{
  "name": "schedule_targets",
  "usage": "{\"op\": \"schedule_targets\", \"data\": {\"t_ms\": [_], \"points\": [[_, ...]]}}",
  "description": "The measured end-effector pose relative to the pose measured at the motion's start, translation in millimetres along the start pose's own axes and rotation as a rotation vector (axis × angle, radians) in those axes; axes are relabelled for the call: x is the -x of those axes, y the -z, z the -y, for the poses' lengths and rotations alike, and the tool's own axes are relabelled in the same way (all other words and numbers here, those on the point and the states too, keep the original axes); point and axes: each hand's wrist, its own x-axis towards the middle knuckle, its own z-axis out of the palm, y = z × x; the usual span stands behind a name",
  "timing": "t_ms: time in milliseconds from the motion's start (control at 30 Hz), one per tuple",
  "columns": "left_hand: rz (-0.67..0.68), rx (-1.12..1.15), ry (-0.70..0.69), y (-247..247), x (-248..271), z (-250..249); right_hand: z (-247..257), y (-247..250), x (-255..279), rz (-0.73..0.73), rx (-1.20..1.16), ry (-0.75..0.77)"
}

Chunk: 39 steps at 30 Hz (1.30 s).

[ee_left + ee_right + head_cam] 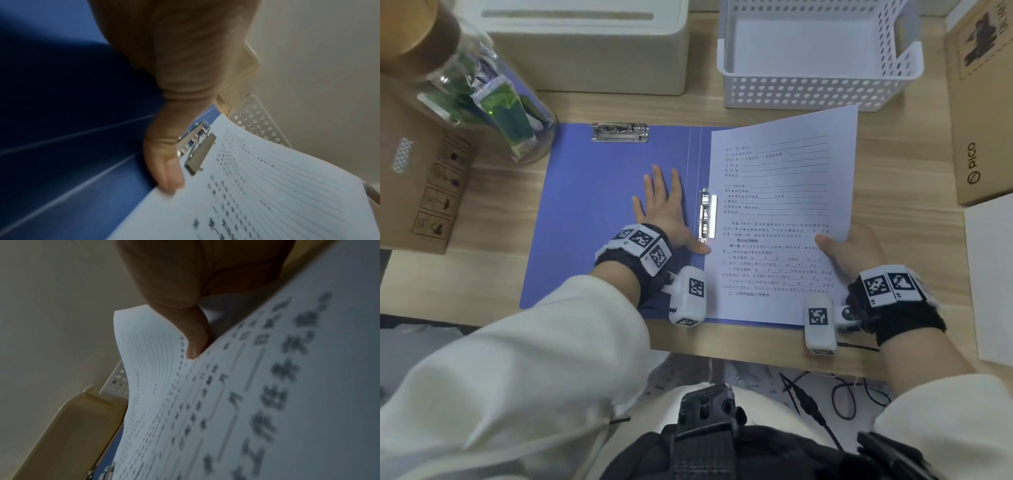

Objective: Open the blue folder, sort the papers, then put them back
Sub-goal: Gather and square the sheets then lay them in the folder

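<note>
Head view shows the blue folder (pixel 602 212) lying open on the desk (pixel 887 164), left hand (pixel 664 209) spread flat on its left cover, right hand (pixel 856 253) pinching the papers (pixel 780 219) over its right half

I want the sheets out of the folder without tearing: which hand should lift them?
Probably the right hand: it already pinches the papers at their outer edge. The left hand lies flat on the blue folder, thumb by the spine clip, well placed to steady it.
</note>
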Motion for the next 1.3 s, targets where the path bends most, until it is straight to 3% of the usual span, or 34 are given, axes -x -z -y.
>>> {"op": "schedule_targets", "data": {"t_ms": [500, 633, 700, 833, 900, 1000, 1067, 1133, 1300], "points": [[-0.007, 0.006, -0.039, -5, -6, 13, 0, -4, 4, -0.054, 0.002, 0.002], [-0.026, 0.078, -0.073, -1, -4, 17, -2, -4, 5, -0.06, -0.013, 0.008], [-0.103, 0.22, -0.066, 2, 0, 27, -6, -3, 7, -0.109, 0.006, 0.016], [-0.514, 0.559, 0.311, 11, 16, 92, -17, 1, 13, -0.242, 0.062, 0.033], [-0.609, 0.587, 0.544, 17, 29, 128, -21, 2, 16, -0.252, 0.062, 0.002], [-0.48, 0.67, 0.632, 30, 42, 158, -23, 1, 22, -0.21, -0.056, -0.063], [-0.261, 0.86, 0.606, 43, 49, 161, -26, 3, 22, -0.192, -0.165, -0.093], [-0.106, 0.883, 0.635, 60, 55, 169, -26, 5, 20, -0.168, -0.216, -0.121], [-0.034, 0.762, 0.526, 100, 78, 183, -28, 13, 18, -0.109, -0.372, -0.149]]}}
